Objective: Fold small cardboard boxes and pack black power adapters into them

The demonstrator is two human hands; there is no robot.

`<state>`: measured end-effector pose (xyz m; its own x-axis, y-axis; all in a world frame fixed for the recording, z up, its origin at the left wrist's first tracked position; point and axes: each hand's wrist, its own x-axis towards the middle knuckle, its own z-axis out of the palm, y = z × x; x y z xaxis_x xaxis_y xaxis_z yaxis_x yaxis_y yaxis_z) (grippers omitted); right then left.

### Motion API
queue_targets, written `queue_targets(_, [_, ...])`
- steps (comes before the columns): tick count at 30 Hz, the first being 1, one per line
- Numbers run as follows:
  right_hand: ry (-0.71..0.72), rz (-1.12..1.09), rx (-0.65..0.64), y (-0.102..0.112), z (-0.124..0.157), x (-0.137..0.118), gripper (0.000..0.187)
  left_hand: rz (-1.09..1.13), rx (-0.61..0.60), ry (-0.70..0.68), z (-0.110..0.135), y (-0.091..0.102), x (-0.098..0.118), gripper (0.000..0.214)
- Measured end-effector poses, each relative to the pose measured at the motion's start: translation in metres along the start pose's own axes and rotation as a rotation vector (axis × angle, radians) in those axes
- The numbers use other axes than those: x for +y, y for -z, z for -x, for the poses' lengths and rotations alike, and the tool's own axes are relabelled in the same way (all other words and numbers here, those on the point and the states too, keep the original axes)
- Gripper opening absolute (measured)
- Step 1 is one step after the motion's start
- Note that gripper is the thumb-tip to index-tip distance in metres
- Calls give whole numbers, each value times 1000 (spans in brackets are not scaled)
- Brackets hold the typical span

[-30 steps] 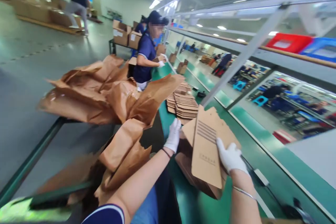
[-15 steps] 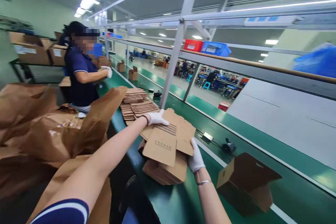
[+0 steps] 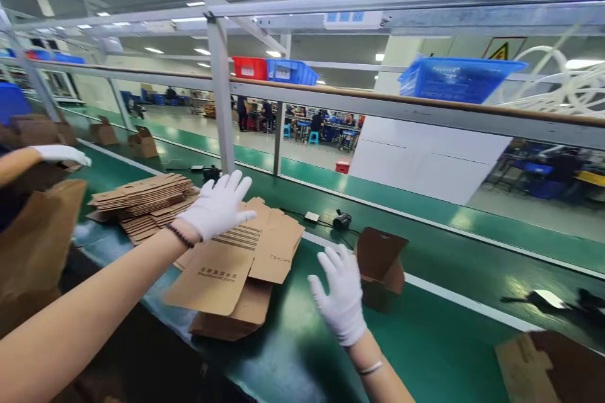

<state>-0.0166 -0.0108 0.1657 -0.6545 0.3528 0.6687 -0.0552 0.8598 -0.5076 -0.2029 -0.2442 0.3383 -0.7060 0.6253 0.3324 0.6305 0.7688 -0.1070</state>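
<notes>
Both my hands wear white gloves. My left hand [image 3: 218, 206] hovers open, fingers spread, just above a stack of flat brown cardboard box blanks [image 3: 227, 277] on the green conveyor belt [image 3: 425, 334]. My right hand [image 3: 341, 295] is open too, fingers spread, over the belt to the right of the stack and holding nothing. A partly folded small brown box [image 3: 380, 264] stands just beyond my right hand.
A second pile of flat blanks [image 3: 142, 201] lies further left on the belt. A co-worker's gloved hand [image 3: 61, 153] shows at the left edge above brown paper [image 3: 38, 239]. Small boxes [image 3: 142, 141] ride far up the belt. Blue and red crates [image 3: 454, 79] sit on the overhead rail.
Both my hands have let go of the cardboard blank and lifted off the stack, fingers spreading. My view has swung to the right along the belt.
</notes>
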Motion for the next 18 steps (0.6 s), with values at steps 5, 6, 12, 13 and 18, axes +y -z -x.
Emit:
queue_targets(5, [-271, 309, 108, 67, 25, 70, 49, 138, 73, -553, 72, -5, 122, 63])
queue_targets(6, [-289, 228, 43, 65, 28, 75, 48, 151, 14, -583, 77, -15, 144, 64])
queue_targets(12, [-219, -71, -10, 51, -13, 86, 44, 17, -186, -307, 58, -68, 198, 67])
queue_targets(13, [-275, -50, 36, 52, -32, 97, 45, 17, -153, -243, 59, -70, 201, 66])
queue_targets(18, [-546, -23, -398, -3, -139, 156, 34, 148, -80, -312, 66, -81, 229, 65])
